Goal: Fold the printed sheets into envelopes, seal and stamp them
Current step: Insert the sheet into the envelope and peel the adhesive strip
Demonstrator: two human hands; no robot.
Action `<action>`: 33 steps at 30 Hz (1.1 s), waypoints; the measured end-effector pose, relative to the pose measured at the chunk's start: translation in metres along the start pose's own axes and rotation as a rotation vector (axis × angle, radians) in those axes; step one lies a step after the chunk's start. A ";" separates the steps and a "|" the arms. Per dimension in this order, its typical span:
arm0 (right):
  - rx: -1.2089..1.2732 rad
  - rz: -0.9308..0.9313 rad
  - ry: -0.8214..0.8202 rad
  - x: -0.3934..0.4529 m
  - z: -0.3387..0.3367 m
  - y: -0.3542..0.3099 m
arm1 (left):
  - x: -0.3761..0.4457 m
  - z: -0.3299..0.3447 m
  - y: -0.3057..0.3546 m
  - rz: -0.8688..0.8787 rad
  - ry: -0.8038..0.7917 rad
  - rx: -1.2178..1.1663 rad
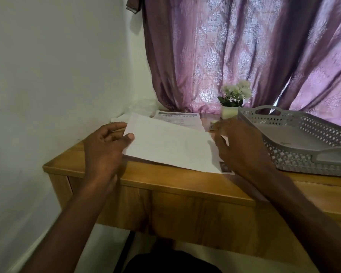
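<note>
Left hand point(104, 148) pinches the folded sheet's point(169, 144) left edge, thumb on top; right hand point(238, 146) grips its right edge. Sheet hovers tilted over the wooden surface point(165, 180). Risk: uneven pull skews the crease, so it jams in an envelope.

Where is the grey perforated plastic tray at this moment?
In the head view, the grey perforated plastic tray sits on the right side of the wooden desk, right of the right hand and beside the small white flower pot.
</note>
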State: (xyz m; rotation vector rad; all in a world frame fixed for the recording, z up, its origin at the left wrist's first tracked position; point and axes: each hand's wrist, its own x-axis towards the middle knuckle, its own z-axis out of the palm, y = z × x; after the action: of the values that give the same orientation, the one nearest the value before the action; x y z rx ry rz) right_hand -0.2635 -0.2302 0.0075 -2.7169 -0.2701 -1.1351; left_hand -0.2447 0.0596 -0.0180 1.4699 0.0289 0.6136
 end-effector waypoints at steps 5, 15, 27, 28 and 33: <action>0.214 -0.030 -0.199 0.049 -0.014 0.001 | 0.010 0.000 0.007 0.032 -0.016 -0.162; 0.666 0.122 0.020 0.100 -0.059 0.034 | 0.045 0.066 0.072 0.135 -0.121 -0.331; 0.716 0.534 0.254 0.098 -0.114 0.136 | 0.082 0.278 0.134 -0.134 -0.328 -0.534; 0.736 0.600 0.239 0.091 -0.113 0.146 | 0.080 0.293 0.130 -0.165 -0.329 -0.488; 0.767 0.913 0.141 0.062 -0.107 0.191 | 0.062 0.362 0.095 -0.233 -0.343 -0.195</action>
State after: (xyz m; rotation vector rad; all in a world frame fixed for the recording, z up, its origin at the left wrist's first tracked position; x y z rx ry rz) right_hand -0.2483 -0.4347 0.1069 -1.7211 0.4356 -0.7105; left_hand -0.0890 -0.2485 0.1387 1.3411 -0.1225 0.1654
